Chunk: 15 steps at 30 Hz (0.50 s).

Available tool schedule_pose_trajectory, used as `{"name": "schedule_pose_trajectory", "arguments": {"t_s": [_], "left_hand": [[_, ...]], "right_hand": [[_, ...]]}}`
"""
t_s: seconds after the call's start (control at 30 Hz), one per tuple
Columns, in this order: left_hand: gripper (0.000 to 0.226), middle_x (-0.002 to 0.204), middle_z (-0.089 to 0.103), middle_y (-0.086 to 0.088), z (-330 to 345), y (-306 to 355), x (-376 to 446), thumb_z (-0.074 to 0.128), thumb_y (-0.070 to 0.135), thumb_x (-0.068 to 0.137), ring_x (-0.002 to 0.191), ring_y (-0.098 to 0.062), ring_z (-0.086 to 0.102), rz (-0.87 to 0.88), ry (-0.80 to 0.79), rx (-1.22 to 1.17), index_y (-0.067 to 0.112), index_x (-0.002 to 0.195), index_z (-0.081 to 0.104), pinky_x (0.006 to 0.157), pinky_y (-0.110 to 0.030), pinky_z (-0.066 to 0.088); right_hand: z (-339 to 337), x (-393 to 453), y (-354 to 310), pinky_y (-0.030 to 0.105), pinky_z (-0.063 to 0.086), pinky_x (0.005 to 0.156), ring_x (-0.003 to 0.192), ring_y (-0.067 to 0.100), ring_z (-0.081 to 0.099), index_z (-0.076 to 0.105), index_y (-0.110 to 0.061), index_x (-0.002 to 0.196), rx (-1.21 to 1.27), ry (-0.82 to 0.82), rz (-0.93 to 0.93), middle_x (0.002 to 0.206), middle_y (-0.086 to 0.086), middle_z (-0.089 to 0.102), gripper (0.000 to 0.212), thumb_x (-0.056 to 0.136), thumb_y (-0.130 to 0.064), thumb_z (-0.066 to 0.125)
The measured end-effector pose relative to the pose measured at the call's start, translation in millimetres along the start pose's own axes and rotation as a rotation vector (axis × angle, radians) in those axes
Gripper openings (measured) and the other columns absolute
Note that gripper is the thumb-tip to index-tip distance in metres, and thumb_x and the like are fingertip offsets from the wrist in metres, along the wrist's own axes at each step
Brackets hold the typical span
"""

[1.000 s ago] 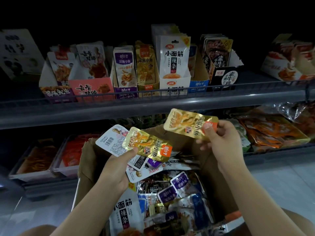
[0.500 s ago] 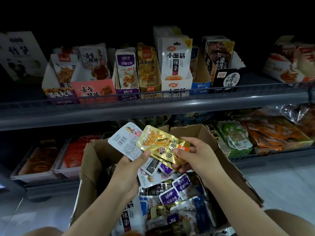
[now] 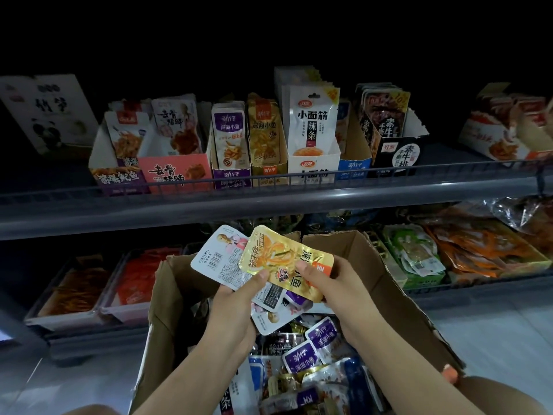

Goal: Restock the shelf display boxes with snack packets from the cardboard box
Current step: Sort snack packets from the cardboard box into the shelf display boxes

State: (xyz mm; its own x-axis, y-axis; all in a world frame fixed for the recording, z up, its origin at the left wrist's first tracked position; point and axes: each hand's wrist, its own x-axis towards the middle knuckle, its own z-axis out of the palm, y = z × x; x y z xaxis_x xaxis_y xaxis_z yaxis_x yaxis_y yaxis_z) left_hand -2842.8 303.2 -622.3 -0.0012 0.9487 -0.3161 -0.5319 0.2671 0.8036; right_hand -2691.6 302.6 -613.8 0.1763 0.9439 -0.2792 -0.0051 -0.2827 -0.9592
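Observation:
My left hand (image 3: 236, 307) grips a fan of snack packets over the open cardboard box (image 3: 386, 292): a white packet (image 3: 217, 260) showing its barcode side, gold packets (image 3: 278, 259) on top, and more white and purple ones beneath. My right hand (image 3: 332, 283) pinches the right end of the top gold packet, its thumb on the packet's face. Loose purple packets (image 3: 302, 354) and other packets fill the box below. On the upper shelf stands a row of display boxes, among them a gold one (image 3: 264, 172) holding matching gold packets.
A grey shelf rail (image 3: 269, 202) runs across in front of the display boxes. Next to the gold box stand a purple display box (image 3: 232, 176) and a white one (image 3: 314, 172). The lower shelf holds trays of orange packets (image 3: 77, 292) and green packets (image 3: 416, 256). Pale floor lies on the right.
My right hand came down from near the shelf rail and brought its gold packet onto the stack in my left hand. Both hands now meet over the box.

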Motion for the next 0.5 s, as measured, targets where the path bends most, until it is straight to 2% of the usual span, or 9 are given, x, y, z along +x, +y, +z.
{"name": "schedule_pose_trajectory", "arguments": {"t_s": [0.03, 0.13, 0.17, 0.23, 0.3, 0.4, 0.5], "left_hand": [[0.033, 0.101, 0.075, -0.011, 1, 0, -1, 0.063, 0.003, 0.088, 0.079, -0.024, 0.073, -0.001, 0.0, 0.002, 0.013, 0.119, 0.061, 0.057, -0.034, 0.059], [0.032, 0.103, 0.074, -0.014, 3, 1, -1, 0.065, 0.005, 0.087, 0.082, -0.027, 0.073, -0.02, 0.005, 0.007, 0.012, 0.118, 0.062, 0.058, -0.036, 0.06], [0.035, 0.105, 0.073, -0.015, 3, 1, -1, 0.066, 0.005, 0.086, 0.083, -0.029, 0.072, -0.025, 0.011, 0.01, 0.011, 0.12, 0.061, 0.058, -0.037, 0.059], [0.037, 0.106, 0.073, -0.015, 4, 1, 0, 0.067, 0.006, 0.085, 0.087, -0.031, 0.071, -0.04, 0.012, 0.014, 0.01, 0.121, 0.06, 0.064, -0.04, 0.06], [0.037, 0.107, 0.072, -0.015, 3, 1, 1, 0.067, 0.007, 0.085, 0.092, -0.033, 0.07, -0.062, 0.013, 0.009, 0.011, 0.121, 0.06, 0.07, -0.042, 0.059], [0.04, 0.11, 0.071, -0.014, 2, 1, 2, 0.067, 0.006, 0.084, 0.094, -0.032, 0.07, -0.087, 0.016, -0.012, 0.012, 0.123, 0.059, 0.071, -0.041, 0.057], [0.037, 0.103, 0.074, -0.014, 4, 5, 2, 0.068, 0.004, 0.084, 0.081, -0.028, 0.073, -0.11, 0.005, -0.01, 0.012, 0.12, 0.06, 0.066, -0.042, 0.059]], "right_hand": [[1, 0, 1, 0.038, 0.056, 0.086, 0.098, 0.019, 0.068, 0.055, -0.017, 0.125, 0.068, -0.041, 0.038, 0.113, 0.002, 0.068, 0.091, 0.049, -0.058, 0.084], [5, -3, -1, 0.03, 0.056, 0.068, 0.084, 0.019, 0.072, 0.063, -0.013, 0.111, 0.198, -0.069, 0.045, 0.095, 0.003, 0.075, 0.04, 0.077, -0.028, 0.078], [7, -4, -2, 0.03, 0.056, 0.064, 0.081, 0.019, 0.073, 0.063, -0.014, 0.109, 0.229, -0.057, 0.04, 0.093, 0.003, 0.075, 0.031, 0.081, -0.021, 0.075], [7, -4, -5, 0.037, 0.058, 0.064, 0.077, 0.022, 0.073, 0.062, -0.016, 0.107, 0.28, -0.036, 0.03, 0.092, 0.005, 0.075, 0.026, 0.083, -0.015, 0.073], [5, -2, -8, 0.044, 0.058, 0.074, 0.078, 0.023, 0.072, 0.062, -0.017, 0.105, 0.312, 0.004, 0.025, 0.093, 0.005, 0.074, 0.025, 0.083, -0.013, 0.072], [-6, 3, -13, 0.039, 0.056, 0.075, 0.086, 0.024, 0.071, 0.061, -0.015, 0.105, 0.38, 0.057, 0.023, 0.095, 0.007, 0.074, 0.025, 0.082, -0.009, 0.072], [-10, 2, -16, 0.04, 0.055, 0.079, 0.088, 0.027, 0.07, 0.058, -0.011, 0.109, 0.439, 0.025, 0.006, 0.097, 0.01, 0.074, 0.028, 0.084, -0.007, 0.069]]}}
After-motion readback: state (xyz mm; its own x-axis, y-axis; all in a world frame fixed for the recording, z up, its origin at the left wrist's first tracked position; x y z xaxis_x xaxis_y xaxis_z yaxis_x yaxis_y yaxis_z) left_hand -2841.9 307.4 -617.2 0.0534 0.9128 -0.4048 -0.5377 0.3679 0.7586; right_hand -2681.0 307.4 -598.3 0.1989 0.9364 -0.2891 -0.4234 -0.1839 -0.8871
